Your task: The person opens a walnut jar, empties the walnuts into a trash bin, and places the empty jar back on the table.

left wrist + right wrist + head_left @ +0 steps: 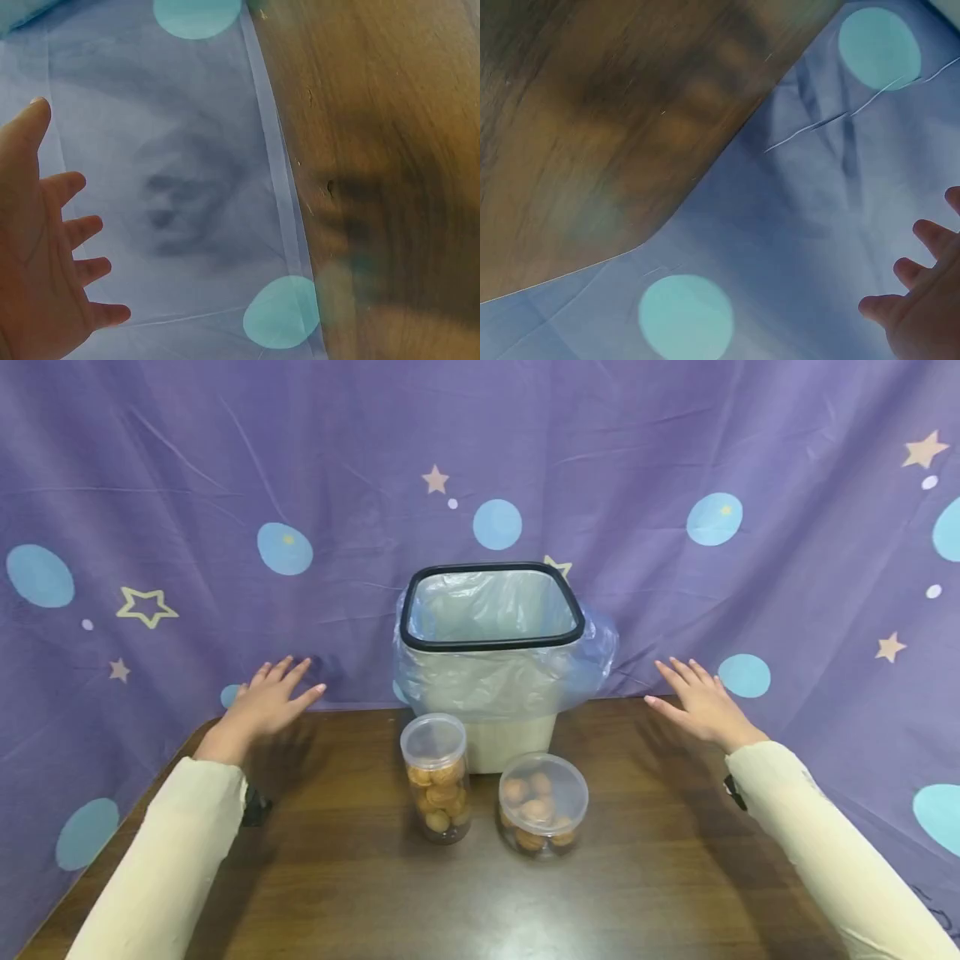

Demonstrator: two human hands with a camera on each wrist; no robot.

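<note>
My left hand [264, 706] is held over the left side of the table, fingers spread and nothing in it; the left wrist view shows its palm and fingers [56, 191]. On the other side my right hand [701, 703] hovers with fingers spread, also holding nothing. Between them stand a tall clear jar [437, 781] of round brown walnut-like pieces and, to its right, a low round tub [543, 806] with similar pieces. Both have translucent lids on. Behind these is a pale trash bin [517, 739] with a black rim and a bluish plastic bag [487, 681] folded over its outside.
The brown wooden table [375, 902] reaches back to a purple curtain [360, 485] printed with stars and blue dots, which hangs behind and along both sides. The bin stands close to the curtain at the table's back edge.
</note>
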